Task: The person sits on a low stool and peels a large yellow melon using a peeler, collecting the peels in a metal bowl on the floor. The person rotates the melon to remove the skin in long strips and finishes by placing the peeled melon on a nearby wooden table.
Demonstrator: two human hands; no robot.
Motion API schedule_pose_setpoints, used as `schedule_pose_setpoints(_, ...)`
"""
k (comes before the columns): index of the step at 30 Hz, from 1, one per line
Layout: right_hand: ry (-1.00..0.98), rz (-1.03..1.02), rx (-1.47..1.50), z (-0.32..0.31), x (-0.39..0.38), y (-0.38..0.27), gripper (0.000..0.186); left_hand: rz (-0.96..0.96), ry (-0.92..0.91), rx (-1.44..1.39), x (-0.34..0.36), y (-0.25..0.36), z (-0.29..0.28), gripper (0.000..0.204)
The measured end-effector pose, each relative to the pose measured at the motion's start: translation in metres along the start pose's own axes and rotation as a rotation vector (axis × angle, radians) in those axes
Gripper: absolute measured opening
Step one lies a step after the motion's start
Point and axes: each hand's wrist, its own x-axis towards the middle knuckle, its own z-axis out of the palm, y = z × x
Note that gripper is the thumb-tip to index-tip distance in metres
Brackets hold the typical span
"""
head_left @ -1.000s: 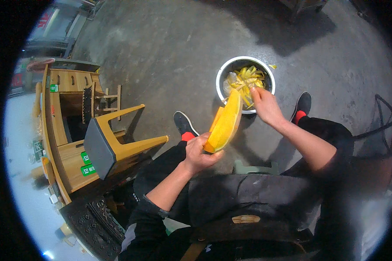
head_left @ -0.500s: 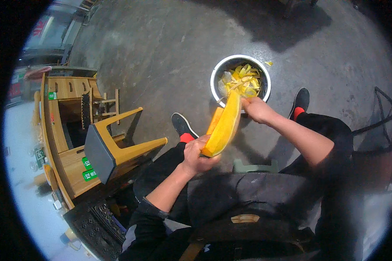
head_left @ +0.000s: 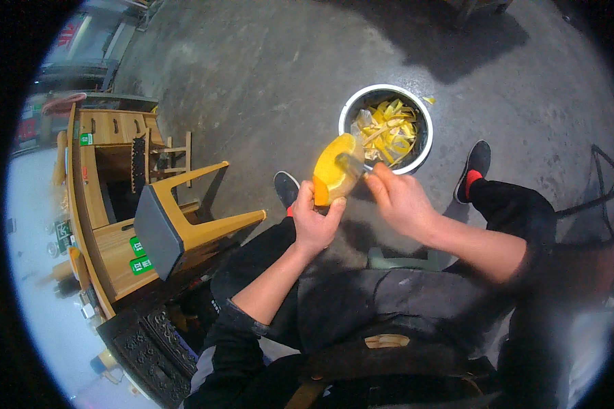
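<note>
Just off the near-left side of the white-rimmed basin (head_left: 385, 88), a yellow piece of produce (head_left: 331, 174), held in the air and overlapping that part of the rim in view. Gripped at its near end by the left hand (head_left: 315, 225), with fingers curled round the left side and thumb set against the right. Over its right flank, a blurred metal tool (head_left: 351, 165), clenched in the right hand (head_left: 404, 204) on the near side of the basin; impossible to tell whether touching the flesh or just clear of it. Inside the basin, a heap of yellow peelings (head_left: 401, 129) and, on the left, some clear plastic (head_left: 365, 124). Just beyond the basin's far-right rim, a small yellow scrap (head_left: 429, 100) on the floor. To the near left of the basin, a dark shoe (head_left: 286, 183), partly blocked from view by the left hand; to the right, another dark shoe (head_left: 479, 160). Nearer than the basin, a pale green seat-like object (head_left: 408, 261), largely covered. Well left of the basin, a grey-topped stool (head_left: 157, 228) with yellow legs, between basin and wooden cabinet (head_left: 112, 255) and in front of part of the latter. Far right of the basin, a dark metal frame (head_left: 602, 180).

As for the produce, long axis on a slant: near end toward the left hand, far end up and rightward, pointing toward the basin.
</note>
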Motion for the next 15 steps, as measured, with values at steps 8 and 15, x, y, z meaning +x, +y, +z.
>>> schedule_pose_setpoints(8,0.069,0.084,-0.083,0.006,0.018,0.016,0.033,-0.001,0.014,-0.138,-0.003,0.009,0.014,0.031)
schedule_pose_setpoints(15,-0.165,0.440,0.008,0.028,0.058,0.087,0.053,-0.096,-0.003,-0.167,-0.012,0.005,0.012,0.036)
